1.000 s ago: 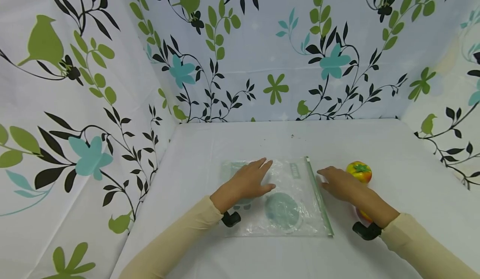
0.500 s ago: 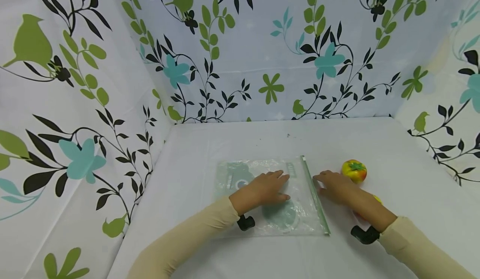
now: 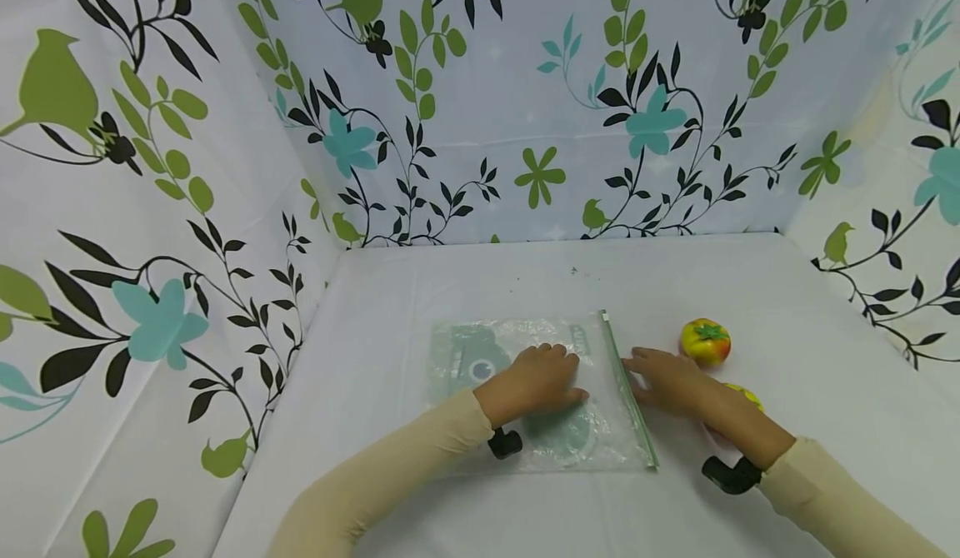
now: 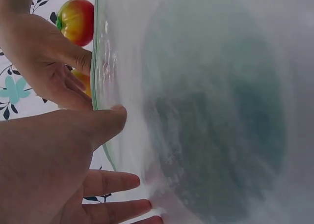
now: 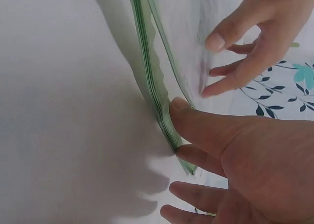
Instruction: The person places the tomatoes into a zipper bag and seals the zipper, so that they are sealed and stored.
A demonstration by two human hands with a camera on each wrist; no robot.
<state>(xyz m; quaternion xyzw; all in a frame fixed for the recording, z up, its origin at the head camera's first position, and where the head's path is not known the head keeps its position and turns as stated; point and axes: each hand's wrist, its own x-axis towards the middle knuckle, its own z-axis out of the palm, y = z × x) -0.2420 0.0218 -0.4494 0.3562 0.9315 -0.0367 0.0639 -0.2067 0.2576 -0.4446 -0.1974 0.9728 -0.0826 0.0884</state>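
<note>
Flat, clear plastic zip bag with grey-green print (image 3: 566, 437) lies on the white-covered table (image 3: 450, 275), its green zip strip (image 3: 641, 429) along the side toward the right hand (image 3: 667, 381).

Right hand: fingers mostly straight and spread, thumb apart from the index. In the right wrist view the thumb tip is on the strip and the index tip meets it just beside; strip visible between them, nothing clenched. Remaining fingers extend past the strip's end. The bag's mouth shows a gap there, two green edges apart.

Left hand (image 3: 536, 379): over the bag's printed middle in the head view. Left wrist view has thumb and fingers extended with a wide gap between, tips against or just above the film; can't tell how firmly they touch.

Red-and-yellow round fruit with green leafy top (image 3: 705, 341) sits beyond the right wrist. Second yellow-red round fruit (image 3: 744, 396) is nearer, mostly hidden by the right forearm. Both outside the bag, on the table.

Beige sleeves (image 3: 382, 466), both arms.
</note>
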